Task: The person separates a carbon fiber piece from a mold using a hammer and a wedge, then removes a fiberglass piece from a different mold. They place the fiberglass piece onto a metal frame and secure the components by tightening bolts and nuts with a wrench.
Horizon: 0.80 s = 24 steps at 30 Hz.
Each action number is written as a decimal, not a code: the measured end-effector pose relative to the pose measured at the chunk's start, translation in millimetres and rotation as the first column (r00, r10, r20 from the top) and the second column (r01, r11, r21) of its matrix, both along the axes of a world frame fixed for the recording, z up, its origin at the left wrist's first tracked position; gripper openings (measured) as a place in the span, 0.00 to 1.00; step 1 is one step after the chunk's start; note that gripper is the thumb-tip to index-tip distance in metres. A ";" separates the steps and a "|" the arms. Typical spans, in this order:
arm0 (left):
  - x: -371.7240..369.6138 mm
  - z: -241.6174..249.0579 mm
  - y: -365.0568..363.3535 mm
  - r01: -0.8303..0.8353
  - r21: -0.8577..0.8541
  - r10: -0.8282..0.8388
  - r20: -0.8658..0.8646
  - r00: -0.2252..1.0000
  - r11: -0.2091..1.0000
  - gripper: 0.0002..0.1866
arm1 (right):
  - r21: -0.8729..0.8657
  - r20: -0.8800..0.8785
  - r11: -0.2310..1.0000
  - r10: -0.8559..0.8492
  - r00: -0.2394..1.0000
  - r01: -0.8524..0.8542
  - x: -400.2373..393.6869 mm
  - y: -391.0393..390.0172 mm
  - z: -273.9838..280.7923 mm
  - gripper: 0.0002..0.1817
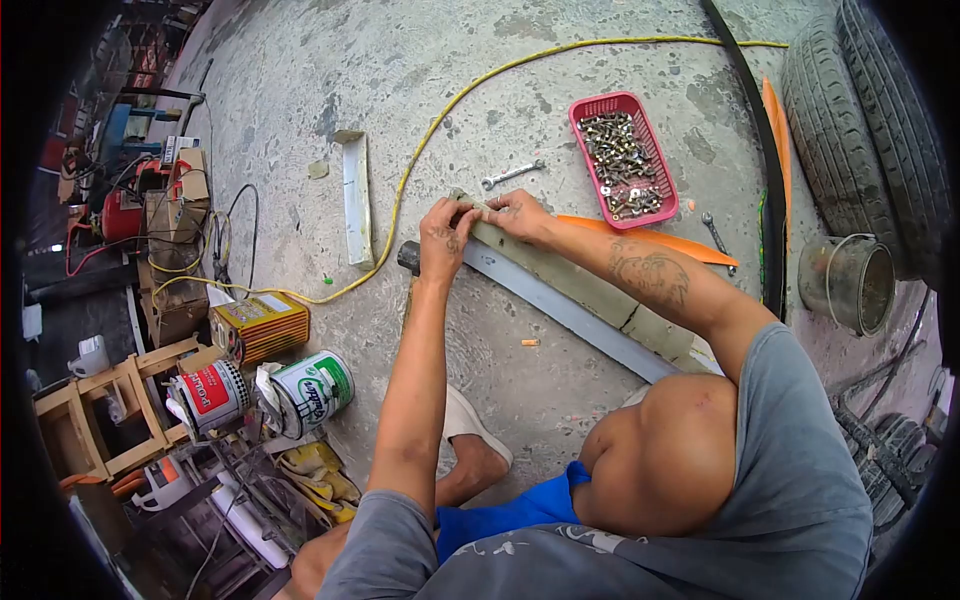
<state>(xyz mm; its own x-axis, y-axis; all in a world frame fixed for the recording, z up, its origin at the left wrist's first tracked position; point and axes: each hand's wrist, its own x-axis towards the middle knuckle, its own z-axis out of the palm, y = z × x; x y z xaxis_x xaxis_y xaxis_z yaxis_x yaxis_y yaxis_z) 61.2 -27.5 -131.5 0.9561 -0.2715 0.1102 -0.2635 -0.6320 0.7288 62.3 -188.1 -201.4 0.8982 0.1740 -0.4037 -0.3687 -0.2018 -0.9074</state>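
Note:
A long grey metal bar (570, 301) with a dull greenish-brown upper face lies at a slant on the concrete, its near end by my right knee. Over its far end my left hand (446, 238) is closed, thumb and fingers pinched together. My right hand (518, 215) meets it from the right, fingertips also pinched and touching the bar's end. Whatever sits between the fingertips is too small and hidden to name. A combination wrench (513, 174) lies just beyond my hands. To the right stands a pink plastic basket (672, 205) of bolts and nuts (622, 155).
A second wrench (716, 231) and orange strip (650, 240) lie right of the bar. A yellow hose (405, 180) curves behind a short metal piece (357, 200). Paint cans (322, 392) and a yellow box (262, 325) stand left; tires (835, 130) and a bucket (822, 290) right.

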 end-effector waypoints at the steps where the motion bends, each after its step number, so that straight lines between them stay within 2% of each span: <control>1: 2.0 0.0 0.6 0.053 -0.006 -0.053 0.042 0.998 0.999 0.07 | 0.002 0.006 1.000 -0.005 1.000 0.005 0.7 0.5 -2.3 0.26; 3: 2.6 3.2 1.6 0.106 -0.013 -0.105 0.084 0.991 0.994 0.07 | 0.006 0.001 1.000 0.009 1.000 -0.009 1.7 1.6 -4.0 0.26; 6: 2.2 11.5 -1.4 0.118 0.032 -0.119 0.032 0.992 0.992 0.08 | 0.000 -0.010 1.000 0.018 1.000 -0.018 1.9 -1.3 0.8 0.26; 9: 0.6 11.0 0.0 0.063 0.072 -0.064 0.007 0.998 0.995 0.09 | -0.007 -0.026 1.000 0.020 0.999 -0.020 0.4 -0.7 7.9 0.25; 11: 5.5 -0.3 3.8 0.131 0.040 -0.134 0.084 0.987 0.991 0.09 | -0.008 -0.029 1.000 0.018 0.999 -0.019 0.9 -0.5 6.5 0.25; 12: 4.7 5.3 -1.4 0.131 0.039 -0.134 0.084 0.987 0.991 0.09 | -0.011 -0.019 1.000 0.014 1.000 -0.015 0.6 -0.8 5.0 0.25; 14: 1.1 23.1 -14.5 0.098 0.055 -0.108 0.234 0.966 0.994 0.08 | -0.009 -0.010 1.000 0.012 1.000 -0.012 -1.0 -0.5 4.0 0.25; 15: 2.9 20.9 -11.4 0.096 0.057 -0.107 0.235 0.966 0.994 0.08 | 0.007 -0.014 1.000 0.012 1.000 -0.012 -0.1 -0.7 3.7 0.24; 17: 6.2 17.1 -4.2 0.066 0.162 -0.038 -0.168 0.985 0.985 0.13 | 0.026 -0.019 1.000 0.016 1.000 -0.015 -0.1 0.9 3.4 0.24; 18: 5.4 19.3 -6.3 0.065 0.163 -0.037 -0.165 0.986 0.984 0.13 | 0.035 0.001 0.999 0.006 1.000 -0.006 1.0 2.1 0.0 0.24; 20: 1.8 21.6 -14.4 0.153 0.050 -0.157 0.109 0.982 0.987 0.11 | 0.042 0.018 0.999 -0.011 1.000 0.010 2.0 1.7 -7.5 0.23; 21: 4.0 22.4 -14.8 0.156 0.049 -0.161 0.109 0.981 0.987 0.11 | 0.049 0.019 0.999 0.002 1.000 -0.002 2.6 1.6 -8.0 0.23; 23: 7.2 25.3 -11.3 0.082 0.209 -0.017 -0.299 0.954 0.975 0.12 | 0.059 0.018 0.998 0.017 1.000 -0.019 0.9 2.9 -9.2 0.23; 24: 6.3 21.5 -11.5 0.081 0.209 -0.015 -0.298 0.954 0.974 0.12 | 0.043 0.015 0.999 0.007 1.000 -0.008 0.0 3.2 -8.5 0.23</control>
<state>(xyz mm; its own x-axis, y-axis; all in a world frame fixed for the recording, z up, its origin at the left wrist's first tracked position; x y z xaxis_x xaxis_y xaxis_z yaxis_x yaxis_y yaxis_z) 67.5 -39.0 -110.0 0.9223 -0.3036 -0.2393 -0.0930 -0.7751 0.6249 62.3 -184.9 -209.9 0.9028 0.1975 -0.3820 -0.3535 -0.1650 -0.9208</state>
